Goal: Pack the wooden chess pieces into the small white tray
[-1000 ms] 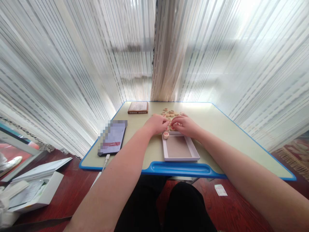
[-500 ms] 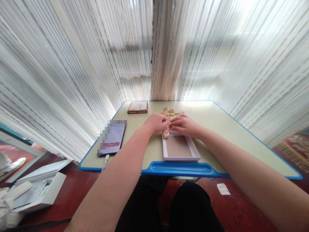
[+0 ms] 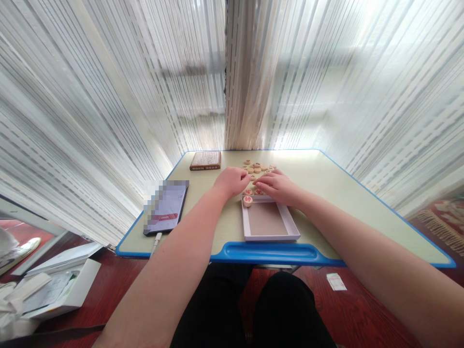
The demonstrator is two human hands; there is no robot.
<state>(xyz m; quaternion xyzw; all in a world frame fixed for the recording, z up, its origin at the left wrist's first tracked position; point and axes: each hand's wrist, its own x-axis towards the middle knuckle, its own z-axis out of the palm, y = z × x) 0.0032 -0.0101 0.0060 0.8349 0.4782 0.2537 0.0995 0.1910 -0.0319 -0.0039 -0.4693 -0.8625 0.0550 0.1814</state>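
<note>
Round wooden Chinese chess pieces (image 3: 257, 170) lie scattered at the far middle of the table. One piece with a red character (image 3: 247, 201) rests in the near box's far left corner. Two more red-marked pieces (image 3: 258, 192) sit just beyond that box's far edge. My left hand (image 3: 232, 182) is curled beside the loose pieces, its fingertips bent under; whatever it may hold is hidden. Over the box's far right corner, my right hand (image 3: 276, 187) has its fingers stretched out toward the pieces, with nothing visibly gripped.
The shallow white box (image 3: 270, 218) lies before me, behind the table's blue tray edge (image 3: 270, 251). A brown-sided box (image 3: 205, 161) stands at the back left. A tablet (image 3: 167, 208) with a white cable (image 3: 156, 241) is at left. Sheer curtains (image 3: 250, 87) hang behind the table (image 3: 348, 208).
My left hand has drawn slightly back and left, its fingers more curled. Two red-marked pieces beyond the box now show between the hands. My right hand has stayed nearly in place.
</note>
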